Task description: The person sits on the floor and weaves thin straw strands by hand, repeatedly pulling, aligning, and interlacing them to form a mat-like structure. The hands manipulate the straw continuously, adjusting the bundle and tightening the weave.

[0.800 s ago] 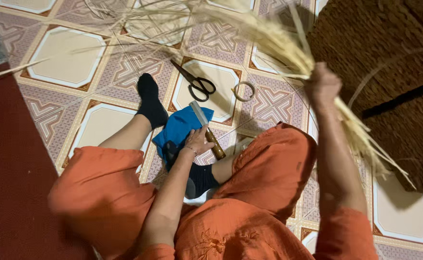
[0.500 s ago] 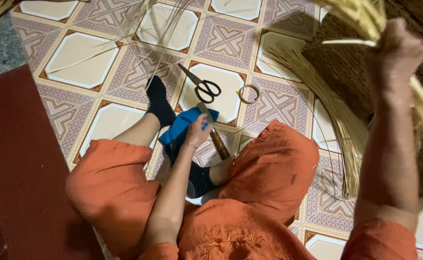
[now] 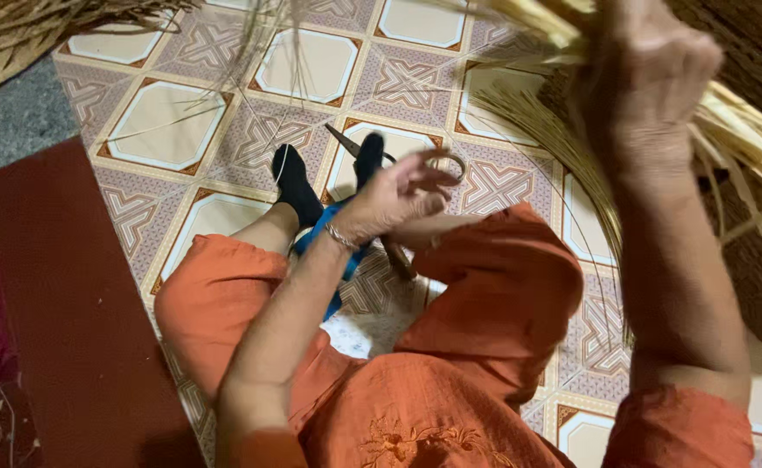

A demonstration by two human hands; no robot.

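Observation:
My right hand is raised close to the camera, shut on a thick bundle of pale dry straw that fans out to the right and downward. My left hand hovers over my lap with its fingers apart, and I see nothing in it. Just beyond it on the tiled floor lie black-handled scissors and a small ring. A wooden tool handle and a blue cloth lie under that hand. I sit in orange clothes with a black sock showing.
A dark woven mat covers the floor on the right. More dry straw is piled at the top left. A dark red mat runs along the left side.
My left hand has lifted off the wooden tool handle and spread its fingers. My right hand with the straw bundle has come up closer to the camera.

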